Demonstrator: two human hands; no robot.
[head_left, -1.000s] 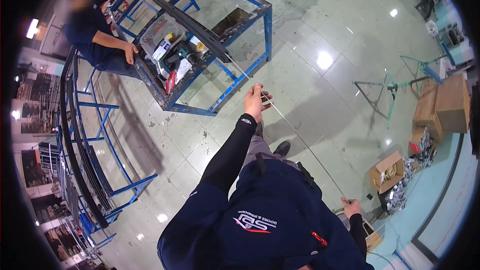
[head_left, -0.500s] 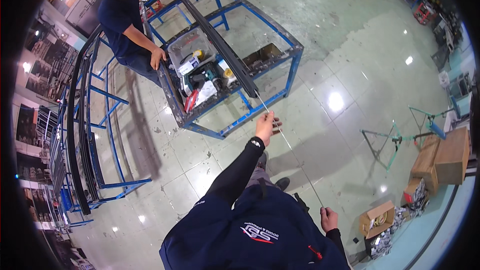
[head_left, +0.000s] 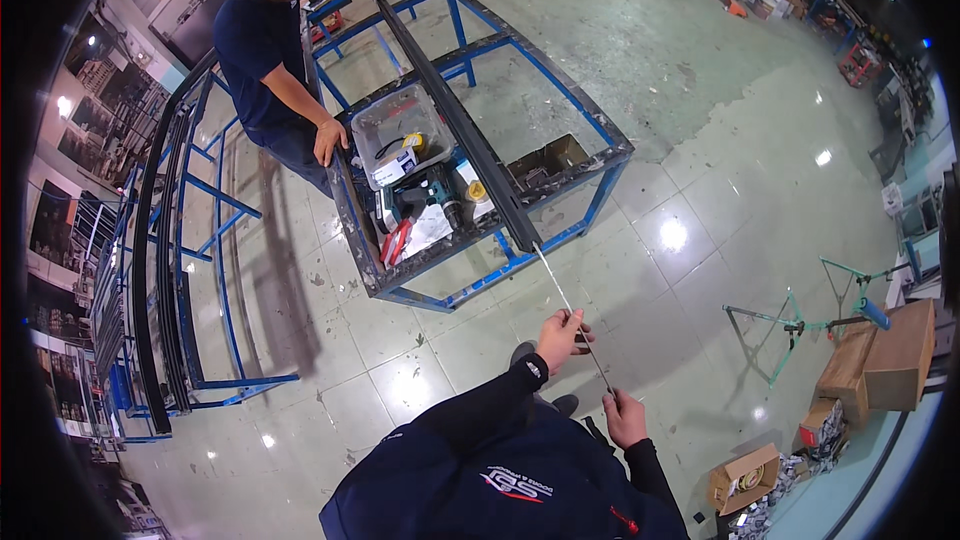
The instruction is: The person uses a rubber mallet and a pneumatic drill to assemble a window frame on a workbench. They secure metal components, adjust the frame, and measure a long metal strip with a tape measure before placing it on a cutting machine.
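A thin grey strip runs from the near end of a long black profile back toward me. My left hand pinches the strip between thumb and forefinger, its other fingers loosely apart. Closer to my body, my right hand is closed on the strip's near end. The profile lies lengthwise across a blue and black metal frame table, its near end jutting past the table edge. Whatever part of the strip lies inside the profile is hidden.
Across the table a person rests one hand on its edge, the other near the profile's far end. A clear plastic bin and a drill sit on the table. Left stands a rack of profiles; right, a green stand and cardboard boxes.
My right hand has moved forward, close to my left hand. The length of strip showing outside the profile is shorter. The view has shifted a little, so the table sits lower.
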